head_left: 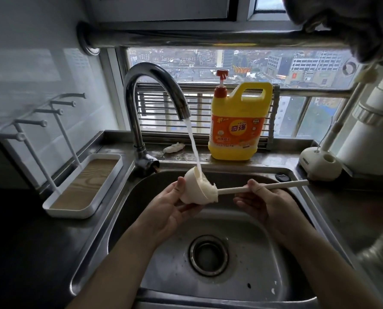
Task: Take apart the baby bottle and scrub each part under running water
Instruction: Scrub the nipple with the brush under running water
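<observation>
While I watch through the head view, the left hand grips the cream bottle part, a dome-shaped piece, with the thumb pressed on its upper wall and the fingers curled beneath it. Its open mouth faces right, over the sink basin. The right hand pinches the brush by its long pale handle between thumb and forefinger, while its other fingers hang loose below. The foamy brush head sits in the mouth of the part. From where I sit I cannot tell how deep it goes. A thin water stream falls at a slant from the chrome faucet and lands on the upper rim of the part. Both hands hover above the steel sink, behind its round drain. On the ledge behind the sink stands a yellow detergent jug with a red pump, and a small white scrap lies just left of it. A white drying rack with upright pegs sits on the counter to the left. A cream brush stand rests at the right corner of the sink.
</observation>
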